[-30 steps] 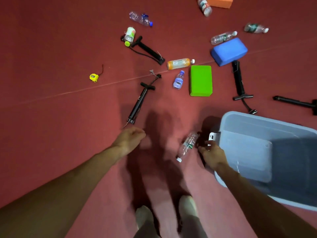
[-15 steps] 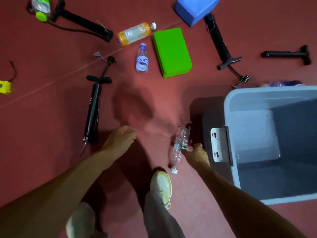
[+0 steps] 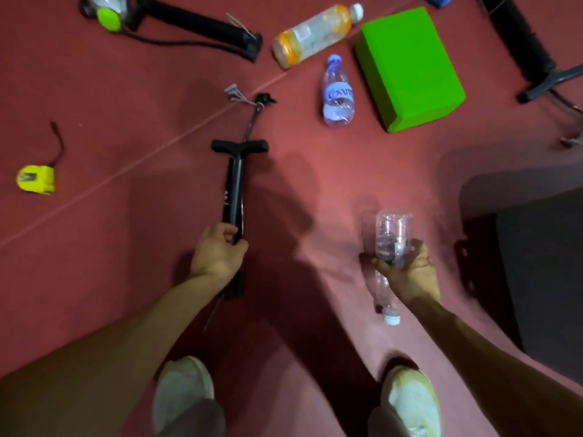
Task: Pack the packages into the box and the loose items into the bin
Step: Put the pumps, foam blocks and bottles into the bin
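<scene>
Red floor (image 3: 94, 89) is lying under everything while your left hand (image 3: 217, 257) is wrapping its fingers around the barrel of a black pump (image 3: 235, 190), whose T-handle is pointing away from you. Your right hand (image 3: 407, 275) is gripping a clear empty bottle (image 3: 389, 241) off the floor, its white cap pointing back toward your shoes. Beyond, a small water bottle (image 3: 337, 93) is lying just beside a green block (image 3: 410, 67), an orange-tinted bottle (image 3: 315, 29) is resting near them, and a yellow tape measure (image 3: 36, 179) is sitting far left.
</scene>
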`<state>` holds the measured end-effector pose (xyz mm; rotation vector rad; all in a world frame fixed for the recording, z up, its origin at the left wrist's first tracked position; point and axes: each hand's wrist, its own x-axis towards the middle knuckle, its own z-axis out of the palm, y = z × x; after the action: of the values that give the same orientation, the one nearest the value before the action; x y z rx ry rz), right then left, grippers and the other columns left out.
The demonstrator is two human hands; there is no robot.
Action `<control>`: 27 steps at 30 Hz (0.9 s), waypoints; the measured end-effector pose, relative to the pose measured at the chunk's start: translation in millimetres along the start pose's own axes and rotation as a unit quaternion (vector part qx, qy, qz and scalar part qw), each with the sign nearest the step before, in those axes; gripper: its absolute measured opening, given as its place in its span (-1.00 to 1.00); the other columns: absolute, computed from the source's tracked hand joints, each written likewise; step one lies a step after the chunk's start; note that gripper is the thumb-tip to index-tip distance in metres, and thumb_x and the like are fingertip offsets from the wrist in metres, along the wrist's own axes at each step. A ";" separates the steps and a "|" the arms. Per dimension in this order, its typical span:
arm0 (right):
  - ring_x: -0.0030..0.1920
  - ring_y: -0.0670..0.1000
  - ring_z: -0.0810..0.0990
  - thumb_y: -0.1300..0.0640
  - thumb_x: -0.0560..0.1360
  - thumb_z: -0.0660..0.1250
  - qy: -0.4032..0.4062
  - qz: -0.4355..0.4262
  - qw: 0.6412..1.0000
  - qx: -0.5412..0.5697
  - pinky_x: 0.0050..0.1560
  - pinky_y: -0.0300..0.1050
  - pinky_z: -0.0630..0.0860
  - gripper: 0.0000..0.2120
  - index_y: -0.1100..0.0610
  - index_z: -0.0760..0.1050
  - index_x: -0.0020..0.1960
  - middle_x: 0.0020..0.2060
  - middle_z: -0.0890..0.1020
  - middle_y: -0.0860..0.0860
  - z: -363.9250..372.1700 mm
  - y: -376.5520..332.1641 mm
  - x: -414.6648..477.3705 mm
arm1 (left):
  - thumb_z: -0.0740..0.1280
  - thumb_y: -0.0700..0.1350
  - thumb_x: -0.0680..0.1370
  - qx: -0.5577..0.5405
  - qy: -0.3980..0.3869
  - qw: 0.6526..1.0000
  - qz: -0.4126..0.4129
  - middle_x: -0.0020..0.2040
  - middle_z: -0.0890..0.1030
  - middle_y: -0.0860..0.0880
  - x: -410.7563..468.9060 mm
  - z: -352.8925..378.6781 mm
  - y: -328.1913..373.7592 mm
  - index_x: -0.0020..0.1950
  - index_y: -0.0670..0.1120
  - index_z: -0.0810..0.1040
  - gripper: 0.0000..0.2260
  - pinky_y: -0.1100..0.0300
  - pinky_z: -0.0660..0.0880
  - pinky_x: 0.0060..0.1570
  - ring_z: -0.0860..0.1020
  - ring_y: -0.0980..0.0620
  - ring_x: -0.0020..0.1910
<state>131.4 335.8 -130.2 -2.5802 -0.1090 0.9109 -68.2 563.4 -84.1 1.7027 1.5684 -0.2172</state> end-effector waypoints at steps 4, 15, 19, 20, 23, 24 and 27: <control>0.00 0.07 0.57 -0.12 0.30 0.53 -0.073 -0.048 0.995 0.057 -0.06 -0.16 0.40 -0.30 0.09 0.24 0.26 0.02 0.56 -0.04 41.5 -69.9 0.8 | 0.34 -0.03 0.50 0.002 0.028 0.999 -0.041 0.33 0.35 -0.09 27.4 -19.1 -15.7 0.37 -0.12 0.34 -0.53 0.12 0.45 0.12 0.53 -0.01 0.02; -0.10 0.06 0.59 -0.18 0.24 0.53 -0.113 -0.095 0.988 0.051 -0.17 -0.11 0.48 -0.40 0.07 0.32 0.07 -0.04 0.59 0.00 109.5 -94.5 14.1 | 0.50 -0.01 0.40 0.122 -0.013 0.992 -0.033 0.34 0.36 -0.22 85.1 53.7 -16.0 0.36 -0.22 0.18 -0.29 0.00 0.43 0.21 0.42 -0.17 0.30; -0.16 -0.04 0.59 -0.13 0.27 0.54 -0.117 -0.087 0.986 0.079 -0.18 -0.16 0.49 -0.45 0.03 0.38 0.11 -0.12 0.60 -0.09 82.9 -75.4 -3.9 | 0.36 -0.22 0.51 0.076 -0.019 0.996 -0.041 0.34 0.40 -0.25 65.0 59.6 -4.0 0.42 -0.26 0.13 -0.42 0.03 0.48 0.20 0.48 -0.20 0.25; -0.19 -0.08 0.58 -0.10 0.28 0.55 -0.107 -0.076 0.986 0.103 -0.18 -0.18 0.50 -0.45 0.03 0.38 0.12 -0.14 0.58 -0.12 71.4 -72.6 -12.4 | 0.32 -0.23 0.53 0.046 -0.037 0.997 -0.050 0.38 0.36 -0.25 55.5 56.8 3.0 0.47 -0.26 0.06 -0.38 0.04 0.45 0.25 0.45 -0.20 0.29; -0.25 -0.20 0.54 -0.04 0.30 0.55 -0.092 -0.044 0.980 0.171 -0.27 -0.33 0.46 -0.47 0.03 0.38 0.14 -0.21 0.54 -0.20 26.8 -69.6 -46.1 | 0.32 -0.26 0.52 -0.042 -0.084 0.994 -0.061 0.40 0.33 -0.20 8.2 32.9 26.5 0.51 -0.20 0.02 -0.34 0.10 0.43 0.22 0.42 -0.15 0.29; -0.26 -0.23 0.53 -0.03 0.31 0.55 -0.089 -0.041 0.978 0.184 -0.32 -0.38 0.45 -0.49 0.03 0.38 0.13 -0.21 0.53 -0.21 8.4 -71.4 -60.5 | 0.33 -0.26 0.50 -0.060 -0.088 0.993 -0.058 0.36 0.36 -0.20 -10.0 21.3 35.3 0.48 -0.19 0.09 -0.37 0.11 0.46 0.15 0.45 -0.14 0.22; -0.27 -0.23 0.53 -0.01 0.33 0.54 -0.072 -0.027 0.973 0.218 -0.30 -0.43 0.49 -0.53 0.00 0.37 0.10 -0.21 0.55 -0.17 -55.3 -84.1 -108.1 | 0.34 -0.26 0.48 -0.072 -0.094 0.992 -0.036 0.22 0.44 -0.16 -72.5 -22.8 72.8 0.40 -0.20 0.18 -0.45 0.16 0.45 -0.03 0.47 -0.08 0.02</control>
<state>85.6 371.9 5.6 -2.0970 -0.0159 0.9782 -27.2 528.5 6.2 1.4728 1.4701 -0.2863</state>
